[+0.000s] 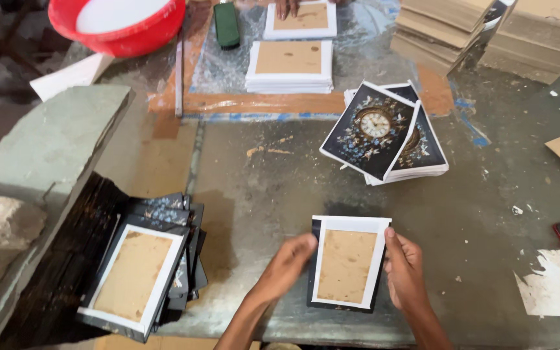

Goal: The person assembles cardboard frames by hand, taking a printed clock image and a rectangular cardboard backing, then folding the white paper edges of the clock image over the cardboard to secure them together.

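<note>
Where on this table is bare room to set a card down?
Bare table lies between the held card, the clock-print stack and the stack at the left. Also right of the right hand. The far edge is crowded with stacks.

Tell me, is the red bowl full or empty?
Nearly full: the red plastic bowl holds smooth white stuff close to its rim.

1. The panel point(346, 264) held at the bench's near edge shows a matt brown cardboard back, bordered by smooth white paper folded over.
2. The stack point(384, 133) towards the bench's far right has printed covers, seemingly slightly glossy paper.
3. The bench point(260, 188) is rough, stained and grey, perhaps stone or cement.
4. The red basin point(124, 29) at the far left corner looks like shiny plastic.
5. The boards point(442, 29) at the far right corner are plain matt cardboard.
</note>
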